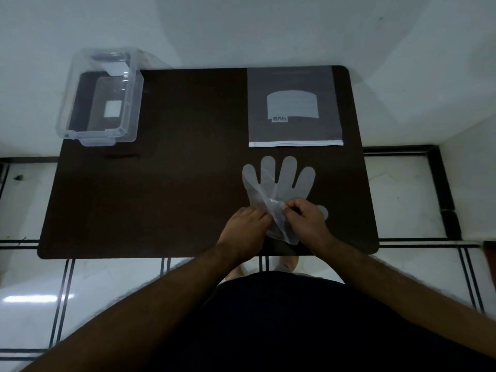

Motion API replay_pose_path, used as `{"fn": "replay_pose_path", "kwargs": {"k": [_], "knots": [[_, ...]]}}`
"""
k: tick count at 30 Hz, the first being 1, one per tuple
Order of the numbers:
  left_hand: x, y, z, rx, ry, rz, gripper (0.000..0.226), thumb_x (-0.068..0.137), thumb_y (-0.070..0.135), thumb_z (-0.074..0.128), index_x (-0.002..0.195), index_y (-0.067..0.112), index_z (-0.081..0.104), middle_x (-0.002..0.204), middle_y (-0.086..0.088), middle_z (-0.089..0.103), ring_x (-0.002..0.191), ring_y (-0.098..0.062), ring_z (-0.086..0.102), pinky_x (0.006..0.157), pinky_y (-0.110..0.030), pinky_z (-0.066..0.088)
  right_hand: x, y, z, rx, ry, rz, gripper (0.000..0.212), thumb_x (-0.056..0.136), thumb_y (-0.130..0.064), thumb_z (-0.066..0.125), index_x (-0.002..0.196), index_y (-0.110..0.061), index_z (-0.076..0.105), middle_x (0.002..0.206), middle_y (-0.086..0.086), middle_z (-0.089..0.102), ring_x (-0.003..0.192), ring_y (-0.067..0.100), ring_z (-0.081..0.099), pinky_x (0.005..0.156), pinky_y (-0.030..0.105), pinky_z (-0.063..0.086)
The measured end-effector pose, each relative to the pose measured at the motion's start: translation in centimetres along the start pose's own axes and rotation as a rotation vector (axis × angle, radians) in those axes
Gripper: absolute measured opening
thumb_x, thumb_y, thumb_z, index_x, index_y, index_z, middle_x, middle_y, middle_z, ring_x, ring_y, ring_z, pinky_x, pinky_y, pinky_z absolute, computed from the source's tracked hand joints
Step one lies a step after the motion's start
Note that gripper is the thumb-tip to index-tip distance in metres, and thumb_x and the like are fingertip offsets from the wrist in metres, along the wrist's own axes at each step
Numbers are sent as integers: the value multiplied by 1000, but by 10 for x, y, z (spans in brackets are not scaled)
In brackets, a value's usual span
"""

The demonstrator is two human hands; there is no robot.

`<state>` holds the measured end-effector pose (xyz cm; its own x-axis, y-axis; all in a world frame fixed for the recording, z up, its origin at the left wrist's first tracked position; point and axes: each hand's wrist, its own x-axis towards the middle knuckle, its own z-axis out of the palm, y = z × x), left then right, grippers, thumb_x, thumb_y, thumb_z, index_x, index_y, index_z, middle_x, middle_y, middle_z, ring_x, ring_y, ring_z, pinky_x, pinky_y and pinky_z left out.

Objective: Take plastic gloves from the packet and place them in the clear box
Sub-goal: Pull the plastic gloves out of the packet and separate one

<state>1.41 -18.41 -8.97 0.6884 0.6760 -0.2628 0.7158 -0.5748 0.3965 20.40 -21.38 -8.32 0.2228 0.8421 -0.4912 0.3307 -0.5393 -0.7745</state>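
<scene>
Thin clear plastic gloves (279, 181) lie flat on the dark table (174, 200), fingers pointing away from me, just in front of the grey packet (294, 108). My left hand (245, 229) and my right hand (306, 218) meet over the gloves' palm area, each pinching a fold of a glove layer (279, 218) lifted off the table. The glove thumb shows to the right of my right hand. The clear box (77, 114) stands at the table's far left corner, with only a white label visible inside.
The packet lies flat at the table's far right, its white zip edge toward me. The table's near edge runs just under my wrists. White tiled floor with black lines surrounds the table.
</scene>
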Motion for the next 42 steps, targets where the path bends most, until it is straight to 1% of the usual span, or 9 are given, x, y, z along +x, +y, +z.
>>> {"fn": "replay_pose_path", "kwargs": {"k": [6,8,17,22,26,29,34,40,42], "knots": [[-1,-5,6,107,-97,18,51,100,38,68,148,28,54,156,-1,50,146,-24,44,121,-45,36,2,-5,-10,150,37,59,14,106,-22,59,100,-13,68,103,10,69,99,31,69,88,48,63],[-2,-6,6,118,-92,27,52,101,38,66,150,27,53,158,-2,48,147,-25,43,121,-45,36,1,-9,-15,183,45,53,15,106,-21,58,98,-13,68,106,10,69,102,31,69,90,51,63],[10,-4,-7,147,-146,38,44,101,41,64,143,30,58,145,2,59,135,-22,54,112,-41,46,11,-35,-53,107,111,-12,18,106,-18,57,90,-18,67,99,1,68,89,16,64,71,27,52],[26,0,-22,112,-177,-3,40,98,36,68,136,36,56,128,6,69,118,-18,66,99,-43,58,20,-58,-81,21,155,-116,16,101,-16,58,91,-13,70,93,3,70,92,20,68,80,35,58],[42,4,-32,147,-266,-33,33,101,36,65,133,33,62,125,2,72,116,-21,69,101,-45,57,28,-74,-98,-70,204,-181,16,101,-18,61,89,-12,70,87,-1,67,85,14,63,75,33,54],[48,6,-34,162,-302,-50,31,101,34,66,132,32,66,125,1,72,116,-22,69,102,-44,56,34,-83,-109,-132,224,-228,20,103,-18,59,84,-21,64,84,-4,62,79,9,59,70,28,48],[49,8,-35,164,-325,-63,23,100,33,68,122,30,69,119,2,73,110,-20,71,96,-41,59,42,-101,-131,-170,255,-298,14,104,-22,62,93,-14,66,90,7,68,88,27,68,77,43,60],[53,10,-43,152,-378,-82,22,102,37,62,121,28,68,118,1,71,110,-22,70,93,-42,58,51,-133,-152,-341,265,-447,14,104,-18,59,91,-18,64,84,-4,62,80,12,60,70,24,49],[55,11,-47,137,-391,-106,24,103,39,58,120,26,70,119,0,72,112,-22,69,94,-42,56,52,-144,-159,-399,250,-508,14,103,-18,60,90,-18,64,83,-5,62,79,11,61,70,24,50]]}}
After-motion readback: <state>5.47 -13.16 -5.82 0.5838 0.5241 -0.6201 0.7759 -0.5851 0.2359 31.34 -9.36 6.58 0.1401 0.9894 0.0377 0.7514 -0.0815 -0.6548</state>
